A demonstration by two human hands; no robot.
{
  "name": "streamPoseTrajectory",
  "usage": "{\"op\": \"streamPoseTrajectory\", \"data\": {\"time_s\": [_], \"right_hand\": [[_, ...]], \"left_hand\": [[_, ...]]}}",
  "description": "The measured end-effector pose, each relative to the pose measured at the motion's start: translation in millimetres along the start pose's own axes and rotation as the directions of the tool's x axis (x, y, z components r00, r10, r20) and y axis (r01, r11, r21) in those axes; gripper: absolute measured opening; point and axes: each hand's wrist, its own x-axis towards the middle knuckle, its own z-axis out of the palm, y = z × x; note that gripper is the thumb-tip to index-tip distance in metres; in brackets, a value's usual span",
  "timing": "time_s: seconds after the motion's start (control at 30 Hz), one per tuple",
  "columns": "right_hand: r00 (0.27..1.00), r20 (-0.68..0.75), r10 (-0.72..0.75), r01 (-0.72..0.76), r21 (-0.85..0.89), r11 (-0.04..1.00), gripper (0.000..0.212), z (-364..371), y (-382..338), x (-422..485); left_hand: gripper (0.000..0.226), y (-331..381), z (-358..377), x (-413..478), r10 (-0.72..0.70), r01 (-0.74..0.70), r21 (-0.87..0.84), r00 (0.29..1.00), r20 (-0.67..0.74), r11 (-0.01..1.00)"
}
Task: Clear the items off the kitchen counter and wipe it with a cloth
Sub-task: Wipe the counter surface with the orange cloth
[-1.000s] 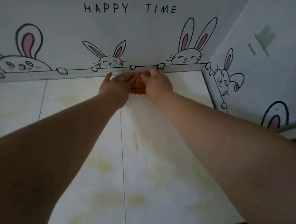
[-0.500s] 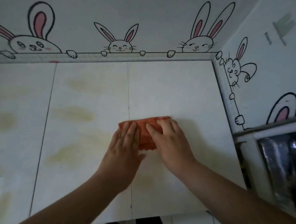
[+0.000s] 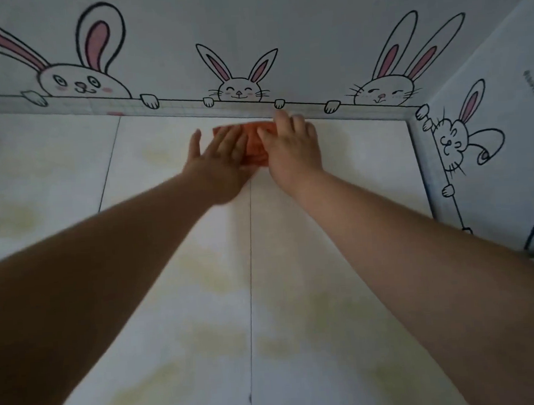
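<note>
Head view, one entry. Small folded orange cloth [image 3: 253, 146]: at 12 o'clock on the pale, yellow-stained tiled counter [image 3: 297, 295], touching the back edge under the rabbit-printed wall covering [image 3: 247, 29]; half a second ago it lay mid-counter, so a push stroke has just reached the wall. Left hand [image 3: 217, 167]: flat, fingers spread, pressing the cloth. Right hand [image 3: 292, 146]: flat beside it, fingers together, pressing likewise. No loose items visible; clearing seems done, wiping under way. Yellow stains at 6 o'clock remain unchanged.
</note>
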Motion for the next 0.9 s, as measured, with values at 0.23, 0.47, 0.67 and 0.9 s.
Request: {"op": "streamPoseTrajectory", "data": {"time_s": [0.23,0.47,0.67,0.9], "right_hand": [[0.994,-0.081,-0.069,0.079,0.122,0.989,0.028,10.5,4.0,28.1],[0.980,-0.149,-0.135,0.163,0.199,0.966,0.027,10.7,-13.5,-72.3],[0.990,-0.033,-0.140,0.140,0.438,0.888,0.031,-2.1,-37.5,-171.0],[0.987,-0.010,-0.162,0.148,0.461,0.875,0.035,0.5,-38.2,-178.9]], "left_hand": [[0.067,-4.3,-8.9,15.7,-0.072,0.075,-0.042,0.994,0.078,0.996],[0.067,6.9,25.1,-91.3,0.095,-0.103,-0.051,0.987,-0.133,0.993],[0.063,30.8,53.9,-197.7,0.125,-0.133,-0.068,0.987,-0.104,0.989],[0.062,28.0,51.0,-205.8,0.126,-0.130,-0.068,0.990,-0.064,0.989]]}}
